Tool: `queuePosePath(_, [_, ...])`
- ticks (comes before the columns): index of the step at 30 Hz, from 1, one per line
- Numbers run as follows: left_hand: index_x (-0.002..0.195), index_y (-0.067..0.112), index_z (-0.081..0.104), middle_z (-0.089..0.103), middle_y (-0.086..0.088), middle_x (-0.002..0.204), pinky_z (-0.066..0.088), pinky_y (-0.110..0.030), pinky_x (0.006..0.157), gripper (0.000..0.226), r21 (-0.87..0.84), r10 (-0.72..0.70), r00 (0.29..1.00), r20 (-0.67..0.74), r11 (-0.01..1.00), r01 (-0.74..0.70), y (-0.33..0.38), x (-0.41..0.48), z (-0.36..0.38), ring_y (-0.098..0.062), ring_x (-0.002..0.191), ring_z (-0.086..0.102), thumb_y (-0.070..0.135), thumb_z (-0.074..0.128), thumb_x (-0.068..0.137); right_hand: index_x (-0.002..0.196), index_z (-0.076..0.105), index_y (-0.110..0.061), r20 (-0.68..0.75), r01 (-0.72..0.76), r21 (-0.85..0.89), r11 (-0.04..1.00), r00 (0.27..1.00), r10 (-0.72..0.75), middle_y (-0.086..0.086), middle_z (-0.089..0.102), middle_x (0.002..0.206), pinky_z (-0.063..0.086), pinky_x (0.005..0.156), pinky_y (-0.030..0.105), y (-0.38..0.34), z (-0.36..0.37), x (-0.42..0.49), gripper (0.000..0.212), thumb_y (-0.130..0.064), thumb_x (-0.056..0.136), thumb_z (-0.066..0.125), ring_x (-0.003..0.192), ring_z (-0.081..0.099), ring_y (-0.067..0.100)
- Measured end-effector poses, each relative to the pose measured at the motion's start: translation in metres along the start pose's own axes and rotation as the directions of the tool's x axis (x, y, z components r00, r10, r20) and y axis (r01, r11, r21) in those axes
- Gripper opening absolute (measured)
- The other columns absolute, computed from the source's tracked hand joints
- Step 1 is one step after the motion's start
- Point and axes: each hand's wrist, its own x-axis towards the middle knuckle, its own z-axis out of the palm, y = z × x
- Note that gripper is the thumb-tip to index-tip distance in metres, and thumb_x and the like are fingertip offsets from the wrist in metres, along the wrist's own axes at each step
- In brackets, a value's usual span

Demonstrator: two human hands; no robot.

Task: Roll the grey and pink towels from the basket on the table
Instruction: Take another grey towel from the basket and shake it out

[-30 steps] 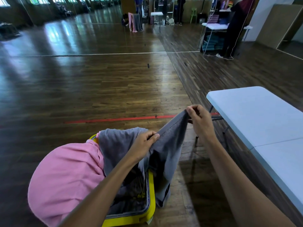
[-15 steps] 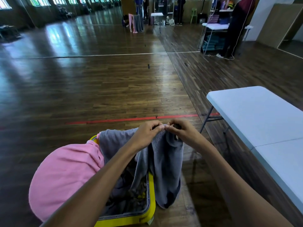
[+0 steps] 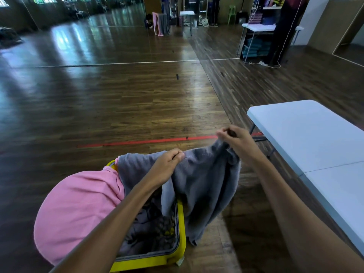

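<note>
A yellow basket [image 3: 181, 229] stands on the wooden floor in front of me. A pink towel [image 3: 78, 209] hangs over its left rim. A grey towel [image 3: 204, 186] is held up above the basket's right side, its lower end hanging outside the rim. My left hand [image 3: 167, 166] pinches the towel's top edge near the middle. My right hand [image 3: 238, 142] grips the same edge further right and higher, towards the white table [image 3: 307, 134]. More grey cloth lies inside the basket.
The white folding table stands to the right with its metal legs beside the basket. A red tape line [image 3: 147, 141] crosses the floor ahead. Far off at the back right, a person [image 3: 283, 30] stands by shelves and another table.
My hands were together on the grey towel's edge half a second ago. Now the right hand has slid right and up along the edge, spreading the towel again.
</note>
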Motion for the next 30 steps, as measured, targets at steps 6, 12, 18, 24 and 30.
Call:
queuePosePath(6, [0.085,0.018,0.061,0.062,-0.010,0.081,0.046,-0.044,0.074,0.027,0.060,0.086,0.994,0.065,0.994,-0.090,0.028,0.017,0.009,-0.027,0.079,0.058,0.036,0.044,0.098,0.096,0.073,-0.015,0.276,-0.058,0.110,0.992,0.961,0.026,0.019,0.070,0.088,0.049,0.075,0.038,0.013,0.039,-0.007,0.031,-0.043,0.082,0.072,0.081,0.065,0.025])
queuePosePath(12, [0.086,0.029,0.063,0.067,-0.012,0.091,0.049,-0.045,0.083,0.025,0.013,0.053,0.995,0.082,0.998,-0.054,0.022,0.018,0.013,-0.030,0.090,0.062,0.045,0.045,0.095,0.091,0.059,0.001,0.290,-0.078,0.148,0.986,0.956,0.032,0.006,0.051,0.076,0.039,0.064,0.028,0.020,0.044,-0.013,0.028,-0.027,0.095,0.060,0.072,0.048,0.016])
queuePosePath(18, [0.077,0.020,0.056,0.050,0.012,0.073,0.039,-0.028,0.071,0.026,-0.010,0.038,0.995,0.094,0.999,-0.038,0.000,0.005,0.006,-0.003,0.072,0.045,0.028,0.047,0.100,0.088,0.057,0.002,0.008,-0.018,-0.020,1.000,1.000,0.018,0.006,0.051,0.077,0.037,0.058,0.015,0.016,0.021,-0.003,0.022,-0.018,0.097,0.056,0.068,0.046,0.009])
queuePosePath(24, [0.070,0.032,0.051,0.045,0.019,0.066,0.036,-0.023,0.067,0.033,0.001,0.026,0.997,0.071,1.000,-0.026,-0.001,0.002,-0.001,-0.001,0.066,0.041,0.024,0.047,0.101,0.089,0.074,-0.013,0.195,0.029,-0.053,0.998,0.981,-0.018,-0.014,0.069,0.077,0.044,0.071,0.008,0.001,0.005,-0.004,0.009,-0.020,0.088,0.069,0.074,0.062,-0.006])
queuePosePath(30, [0.081,0.025,0.062,0.067,0.009,0.088,0.045,-0.022,0.078,0.025,0.033,0.093,0.988,0.123,0.995,-0.097,0.023,0.017,0.008,-0.003,0.083,0.060,0.029,0.046,0.100,0.097,0.075,-0.015,0.381,-0.119,0.094,0.988,0.922,0.075,0.007,0.072,0.085,0.050,0.076,0.032,0.017,0.039,-0.009,0.018,-0.029,0.084,0.074,0.081,0.064,0.012])
